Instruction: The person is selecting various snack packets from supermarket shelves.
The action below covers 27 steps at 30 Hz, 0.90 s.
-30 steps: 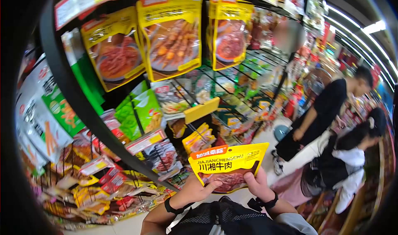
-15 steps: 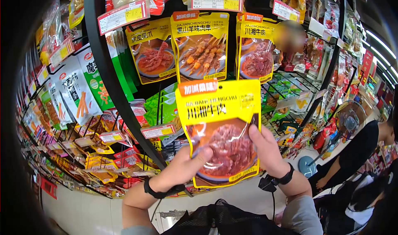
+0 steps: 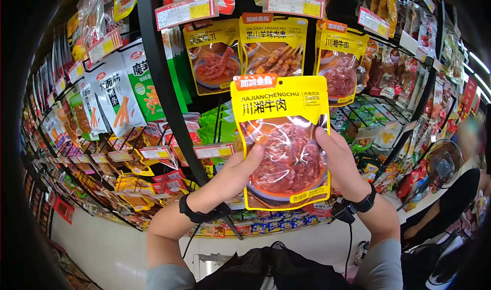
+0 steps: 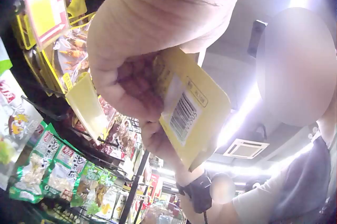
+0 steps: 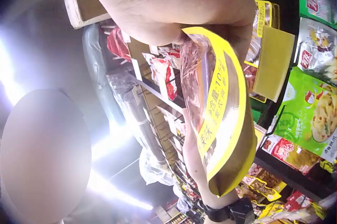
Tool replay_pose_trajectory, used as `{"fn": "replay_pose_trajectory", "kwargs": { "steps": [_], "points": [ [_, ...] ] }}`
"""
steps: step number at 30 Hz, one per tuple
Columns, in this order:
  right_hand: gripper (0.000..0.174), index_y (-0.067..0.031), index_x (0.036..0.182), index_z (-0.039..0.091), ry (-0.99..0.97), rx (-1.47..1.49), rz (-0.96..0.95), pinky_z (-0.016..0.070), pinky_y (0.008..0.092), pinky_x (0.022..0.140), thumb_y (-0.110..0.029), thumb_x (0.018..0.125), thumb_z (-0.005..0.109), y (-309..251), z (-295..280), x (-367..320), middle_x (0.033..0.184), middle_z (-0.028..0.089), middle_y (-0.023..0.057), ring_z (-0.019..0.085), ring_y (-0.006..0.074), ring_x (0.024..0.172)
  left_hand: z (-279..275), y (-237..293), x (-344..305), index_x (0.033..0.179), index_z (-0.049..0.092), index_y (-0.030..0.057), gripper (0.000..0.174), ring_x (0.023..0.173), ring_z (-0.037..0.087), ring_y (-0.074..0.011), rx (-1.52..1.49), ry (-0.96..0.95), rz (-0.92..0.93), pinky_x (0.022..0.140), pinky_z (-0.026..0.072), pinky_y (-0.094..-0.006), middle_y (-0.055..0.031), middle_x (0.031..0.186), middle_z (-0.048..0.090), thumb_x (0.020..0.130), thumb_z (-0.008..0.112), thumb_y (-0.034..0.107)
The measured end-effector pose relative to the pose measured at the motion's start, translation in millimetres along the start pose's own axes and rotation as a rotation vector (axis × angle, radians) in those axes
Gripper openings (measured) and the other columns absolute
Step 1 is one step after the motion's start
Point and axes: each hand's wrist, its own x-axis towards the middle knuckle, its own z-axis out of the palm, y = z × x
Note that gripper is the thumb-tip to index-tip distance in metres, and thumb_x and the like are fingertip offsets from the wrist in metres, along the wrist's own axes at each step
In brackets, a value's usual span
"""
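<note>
A yellow bag of beef (image 3: 286, 162) with a clear window onto the dark red meat stands upright in front of the chest, its printed front facing the head camera. My left hand (image 3: 235, 175) grips its left edge, thumb across the front. At the opposite edge my right hand (image 3: 343, 165) pinches it with the thumb over the window. In the left wrist view, curled fingers press against the bag's back (image 4: 202, 116), which carries a barcode. The bag's bulging lower end (image 5: 231, 129) shows in the right wrist view.
Similar yellow bags (image 3: 274, 47) hang on the rack just behind. A black rack post (image 3: 171, 101) slants down on the left, past silver and green bags (image 3: 120, 93). Price tags (image 3: 294, 4) stick out above. A person in black (image 3: 445, 203) stands at the right beside a fan (image 3: 444, 162).
Both hands have raised the bag from low near the waist to chest height, its front turned more toward the head camera. The head view has swung, shifting the shelves.
</note>
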Motion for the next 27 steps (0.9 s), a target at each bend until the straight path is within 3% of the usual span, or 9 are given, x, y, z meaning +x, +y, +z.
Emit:
{"fn": "replay_pose_trajectory", "kwargs": {
  "steps": [6, 9, 13, 15, 17, 20, 24, 27],
  "points": [
    [0.035, 0.0005, 0.127, 0.055, -0.019, -0.038, -0.012, 0.0478, 0.0319, 0.096, -0.024, 0.106, 0.044, 2, 12, 5, 0.122, 0.061, 0.0063, 0.059, 0.0131, 0.11, -9, 3, -5, 0.149, 0.03, 0.0038, 0.063, 0.132, 0.044, -0.019, 0.001, 0.007, 0.053, 0.111, 0.0366, -0.0375, -0.0085, 0.146, 0.042, 0.103, 0.042, 0.046],
    [0.035, 0.0013, 0.129, 0.053, -0.04, -0.058, -0.025, 0.0479, 0.0314, 0.096, -0.024, 0.106, 0.044, 1, 17, 8, 0.124, 0.061, 0.0069, 0.059, 0.0136, 0.11, -10, 5, -9, 0.143, 0.04, 0.0001, 0.058, 0.124, 0.051, -0.0174, 0.026, 0.024, 0.061, 0.106, 0.0403, -0.0337, -0.0094, 0.138, 0.051, 0.105, 0.038, 0.045],
    [0.035, 0.0001, 0.131, 0.051, -0.036, -0.102, -0.069, 0.0473, 0.031, 0.096, -0.023, 0.106, 0.043, 3, 15, 4, 0.124, 0.061, 0.0061, 0.059, 0.0124, 0.11, -14, -2, -12, 0.142, 0.041, -0.0004, 0.051, 0.12, 0.052, -0.0149, 0.048, 0.005, 0.098, 0.103, 0.0432, -0.0329, -0.0076, 0.136, 0.053, 0.105, 0.044, 0.035],
    [0.035, -0.0003, 0.131, 0.051, -0.005, -0.124, -0.109, 0.0466, 0.03, 0.097, -0.022, 0.106, 0.043, 0, 14, 2, 0.124, 0.06, 0.0054, 0.057, 0.0117, 0.111, -23, -7, -16, 0.133, 0.051, -0.0024, 0.042, 0.108, 0.058, -0.0127, 0.197, -0.016, 0.043, 0.096, 0.047, -0.0299, -0.0056, 0.124, 0.061, 0.103, 0.052, 0.026],
    [0.035, -0.0005, 0.132, 0.051, 0.007, -0.172, -0.123, 0.0456, 0.0291, 0.098, -0.022, 0.106, 0.043, -6, 7, -2, 0.126, 0.06, 0.005, 0.056, 0.0112, 0.113, -24, -11, -15, 0.131, 0.054, -0.0021, 0.038, 0.103, 0.06, -0.0114, 0.365, -0.058, 0.131, 0.091, 0.0482, -0.0283, -0.0052, 0.117, 0.064, 0.1, 0.057, 0.021],
    [0.035, -0.0005, 0.132, 0.052, 0.083, -0.283, -0.139, 0.0469, 0.03, 0.097, -0.023, 0.106, 0.044, -18, 1, -6, 0.126, 0.06, 0.0057, 0.058, 0.012, 0.112, -14, -14, -15, 0.125, 0.057, -0.001, 0.033, 0.098, 0.06, -0.0087, 0.209, -0.083, 0.138, 0.086, 0.049, -0.0265, -0.0035, 0.109, 0.066, 0.098, 0.06, 0.017],
    [0.034, 0.0004, 0.128, 0.055, 0.172, -0.108, -0.161, 0.0503, 0.0322, 0.094, -0.024, 0.105, 0.047, -28, -14, -7, 0.121, 0.063, 0.0065, 0.062, 0.0142, 0.107, -24, -28, -16, 0.113, 0.06, 0.0015, 0.022, 0.083, 0.059, -0.0045, 0.33, -0.148, 0.062, 0.074, 0.048, -0.023, 0.0007, 0.092, 0.065, 0.097, 0.061, 0.017],
    [0.034, 0.0001, 0.126, 0.056, 0.204, -0.078, -0.233, 0.0518, 0.0325, 0.092, -0.024, 0.104, 0.048, -47, -32, -6, 0.118, 0.065, 0.0069, 0.063, 0.015, 0.103, -19, -24, -17, 0.114, 0.06, 0.0012, 0.024, 0.08, 0.06, -0.0059, 0.284, -0.172, 0.073, 0.071, 0.0479, -0.0234, -0.001, 0.088, 0.065, 0.097, 0.062, 0.018]
  ]
}}
